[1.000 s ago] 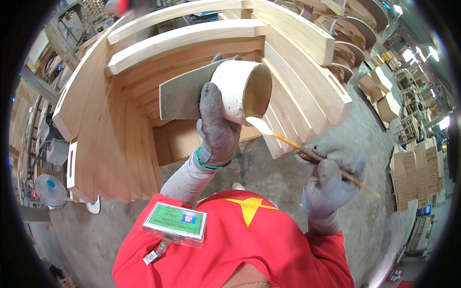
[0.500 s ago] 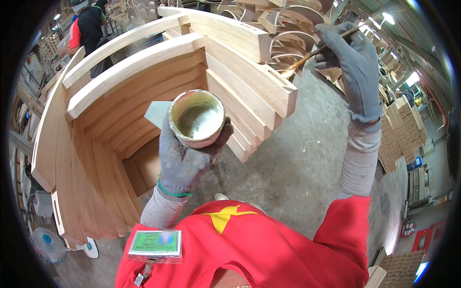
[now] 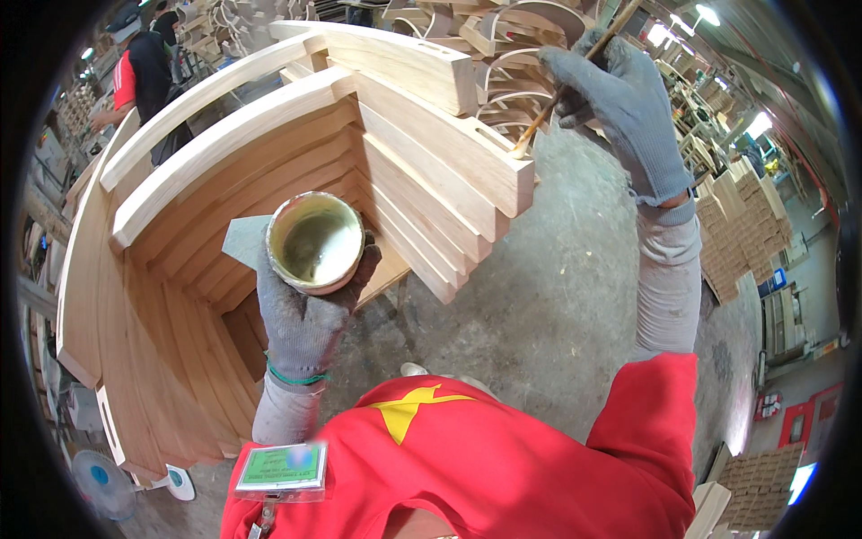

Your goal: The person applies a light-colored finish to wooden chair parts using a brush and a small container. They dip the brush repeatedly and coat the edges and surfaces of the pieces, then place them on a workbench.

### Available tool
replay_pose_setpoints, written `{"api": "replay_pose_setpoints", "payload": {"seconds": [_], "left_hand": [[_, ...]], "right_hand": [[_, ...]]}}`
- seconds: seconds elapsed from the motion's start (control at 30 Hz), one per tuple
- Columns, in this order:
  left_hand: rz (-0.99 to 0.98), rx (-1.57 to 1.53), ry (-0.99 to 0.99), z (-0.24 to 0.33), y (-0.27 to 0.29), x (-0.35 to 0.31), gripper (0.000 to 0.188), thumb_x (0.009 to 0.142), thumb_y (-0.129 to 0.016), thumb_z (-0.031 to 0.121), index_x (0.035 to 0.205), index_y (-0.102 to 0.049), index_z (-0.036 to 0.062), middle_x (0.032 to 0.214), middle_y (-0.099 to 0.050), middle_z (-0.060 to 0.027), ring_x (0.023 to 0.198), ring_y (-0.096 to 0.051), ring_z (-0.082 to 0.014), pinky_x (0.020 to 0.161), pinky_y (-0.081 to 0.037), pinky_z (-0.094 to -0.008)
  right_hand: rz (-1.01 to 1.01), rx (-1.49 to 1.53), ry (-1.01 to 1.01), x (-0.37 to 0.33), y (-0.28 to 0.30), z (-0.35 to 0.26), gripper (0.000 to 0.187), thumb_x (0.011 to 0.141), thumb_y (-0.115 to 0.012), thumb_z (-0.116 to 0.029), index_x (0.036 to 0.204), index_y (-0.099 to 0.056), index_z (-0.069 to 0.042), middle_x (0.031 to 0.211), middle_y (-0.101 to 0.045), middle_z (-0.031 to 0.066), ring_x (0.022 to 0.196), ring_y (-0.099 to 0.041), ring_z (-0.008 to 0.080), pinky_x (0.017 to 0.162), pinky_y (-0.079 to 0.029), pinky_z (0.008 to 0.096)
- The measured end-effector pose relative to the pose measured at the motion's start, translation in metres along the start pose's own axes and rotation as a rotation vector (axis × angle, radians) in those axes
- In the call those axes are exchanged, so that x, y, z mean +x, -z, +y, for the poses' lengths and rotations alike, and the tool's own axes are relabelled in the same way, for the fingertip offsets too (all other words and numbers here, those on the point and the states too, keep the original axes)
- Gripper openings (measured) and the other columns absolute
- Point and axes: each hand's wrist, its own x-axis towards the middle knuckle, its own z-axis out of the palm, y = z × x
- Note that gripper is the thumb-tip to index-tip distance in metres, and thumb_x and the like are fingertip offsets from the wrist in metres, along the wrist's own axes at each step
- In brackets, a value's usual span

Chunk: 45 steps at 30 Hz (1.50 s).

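My left hand (image 3: 310, 323), in a grey glove, is closed round a round cup (image 3: 316, 242) with whitish liquid, likely glue, inside. A flat grey-white piece (image 3: 242, 241) sticks out to the left from behind the cup. High on the right, my gloved right hand (image 3: 620, 103) grips a thin brush (image 3: 543, 117). Its pale tip is at the slot (image 3: 492, 139) cut in the end of a wooden frame piece. That piece belongs to a stack of curved wooden frames (image 3: 449, 189), nested one under another, in front of me on the left.
Bent wooden parts (image 3: 521, 54) are piled beyond the frames. Stacks of wood pieces (image 3: 732, 225) stand on the right. A person in dark and red clothing (image 3: 139, 76) is at the far left. A fan (image 3: 99, 485) sits at the lower left, on the concrete floor (image 3: 557, 269).
My right hand has come left and the brush is now steeper, its tip brought to the slot. The cup in my left hand has shifted left and slightly nearer me.
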Motion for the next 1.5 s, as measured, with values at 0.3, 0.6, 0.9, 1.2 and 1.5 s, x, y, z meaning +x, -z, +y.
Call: {"api": "replay_pose_setpoints", "payload": {"seconds": [0.3,0.6,0.9,1.2,1.5], "left_hand": [[0.018,-0.14,0.047,-0.003,0.014,0.003,0.045,0.096,-0.036,0.036,0.125,-0.043,0.002,0.122,-0.049,-0.0253,0.112,-0.05,-0.0349,0.099,-0.042,-0.0459],[0.054,-0.501,0.195,0.001,0.02,0.006,0.034,0.095,-0.045,0.021,0.125,-0.04,0.0066,0.118,-0.049,-0.0171,0.109,-0.054,-0.0308,0.092,-0.048,-0.046],[0.069,-0.136,0.073,0.0,0.008,0.004,0.038,0.089,-0.054,0.006,0.124,-0.04,0.0064,0.116,-0.05,-0.0165,0.102,-0.057,-0.03,0.086,-0.053,-0.0433],[0.122,-0.13,0.028,0.009,-0.004,-0.004,0.039,0.088,-0.054,0.004,0.124,-0.04,0.0062,0.112,-0.052,-0.0161,0.101,-0.059,-0.0288,0.084,-0.054,-0.0423],[0.168,-0.104,0.048,0.017,-0.006,-0.002,0.065,0.068,-0.073,-0.006,0.123,-0.04,0.0024,0.11,-0.055,-0.0119,0.097,-0.06,-0.0205,0.082,-0.054,-0.0328]], "right_hand": [[0.049,0.285,-0.058,0.011,-0.016,-0.031,0.019,0.085,-0.064,-0.015,0.094,-0.063,0.002,0.075,-0.063,0.0019,0.065,-0.06,0.0076,0.057,-0.048,0.022],[0.004,0.124,-0.057,0.014,-0.015,-0.002,0.039,0.081,-0.068,-0.036,0.085,-0.06,0.002,0.068,-0.061,0.0071,0.058,-0.063,0.0127,0.054,-0.054,0.0242],[-0.023,0.046,-0.032,0.016,-0.032,0.005,0.023,0.083,-0.065,-0.03,0.09,-0.065,-0.008,0.067,-0.059,0.0068,0.054,-0.058,0.0132,0.049,-0.047,0.0288],[-0.238,-0.378,0.192,0.019,-0.017,0.002,0.012,0.085,-0.056,-0.024,0.09,-0.065,-0.018,0.079,-0.053,0.0081,0.068,-0.055,0.0244,0.058,-0.044,0.0381],[-0.228,-0.478,0.495,0.028,-0.015,0.019,0.013,0.084,-0.057,-0.023,0.094,-0.065,-0.019,0.077,-0.054,0.007,0.071,-0.057,0.0242,0.061,-0.046,0.0359]]}}
